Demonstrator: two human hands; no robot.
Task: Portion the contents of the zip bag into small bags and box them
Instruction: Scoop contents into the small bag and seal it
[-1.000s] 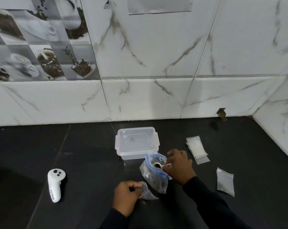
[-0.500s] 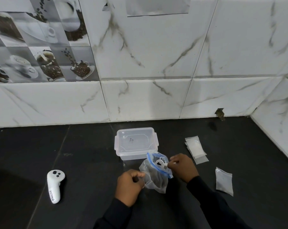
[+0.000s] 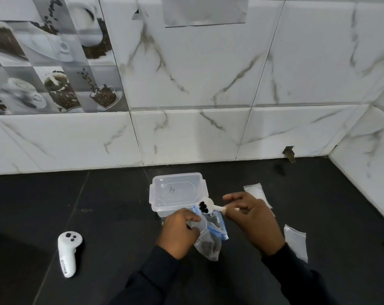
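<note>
White plastic spoon [image 3: 208, 205] was pinched by its handle in the right hand [image 3: 252, 221], thumb against curled fingers, forefinger stretched out straight. Its bowl carried a few dark pieces and hung over the near right corner of the box [image 3: 177, 192]. The left hand [image 3: 180, 233], fingers curled, gripped the mouth of a small clear bag [image 3: 199, 226] just in front of the box; whether that bag held anything could not be told.

The zip bag [image 3: 210, 245] stood between the two hands, directly in front of the box and touching the small bag. It was clear film with a blue zip strip, its mouth open and slumped, with dark contents settled at the bottom.

The box was clear plastic, rectangular, lid on, with a faint dark mark on the lid. Its near right corner was covered by the spoon, the zip bag and the left hand.

Right of the box lay a stack of small bags [image 3: 256, 191], its near part hidden behind the right hand. Farther right and nearer the person lay a loose flat bag [image 3: 295, 243], apart from the stack. Well to the left of the box and nearer the person lay a white controller [image 3: 68, 253] on the black counter [image 3: 98, 216].

Count: zip bag 1; spoon 1; box 1; small bag in hand 1; loose bag 1; stack 1, number of bags not readable; controller 1.
</note>
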